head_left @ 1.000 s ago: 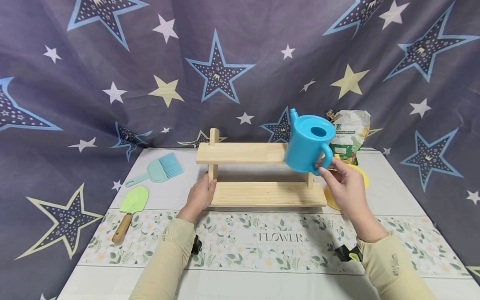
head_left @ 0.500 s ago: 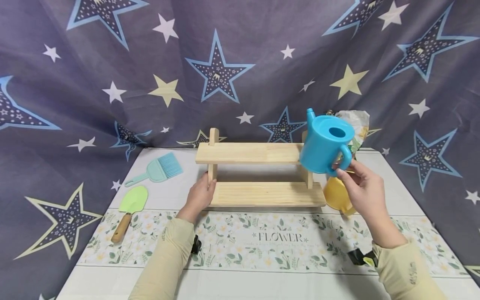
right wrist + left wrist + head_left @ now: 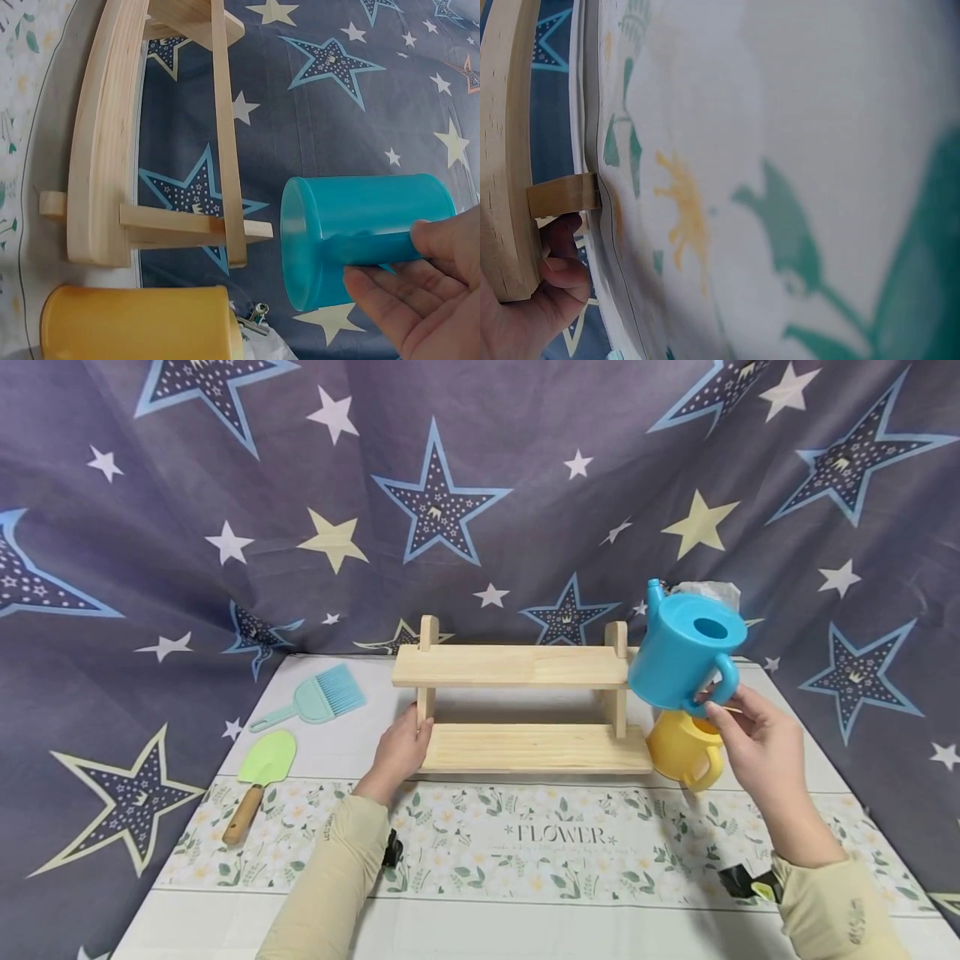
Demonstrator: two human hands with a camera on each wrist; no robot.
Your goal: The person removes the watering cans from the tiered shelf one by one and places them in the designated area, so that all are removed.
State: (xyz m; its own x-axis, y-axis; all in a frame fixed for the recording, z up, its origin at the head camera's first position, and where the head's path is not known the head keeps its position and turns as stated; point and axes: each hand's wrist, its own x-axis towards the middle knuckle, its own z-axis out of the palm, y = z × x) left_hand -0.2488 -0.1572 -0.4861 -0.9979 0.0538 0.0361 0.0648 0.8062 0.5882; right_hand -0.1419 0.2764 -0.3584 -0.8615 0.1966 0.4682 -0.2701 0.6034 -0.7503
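My right hand (image 3: 765, 752) holds a blue watering can (image 3: 675, 652) by its handle, up in the air beside the right end of a two-tier wooden shelf (image 3: 510, 667). In the right wrist view, thumb and fingers pinch the can's handle (image 3: 367, 246). My left hand (image 3: 397, 752) grips the left end of the shelf at its upright; the left wrist view has the thumb and curled fingers around the board's end (image 3: 517, 277). Below the blue can, a yellow watering can (image 3: 678, 747) stands on the table, close to the shelf's lower right end.
On the left lie a light blue dustpan-shaped tool with bristles (image 3: 318, 697) and a green trowel (image 3: 262, 768) with a wooden handle. A white bag (image 3: 712, 591) stands behind the blue can, mostly hidden. A starred cloth (image 3: 480, 485) hangs behind the table.
My right hand has carried the blue watering can rightward, off from in front of the shelf's right end. The yellow watering can now shows more, the bag less. My left hand has stayed put.
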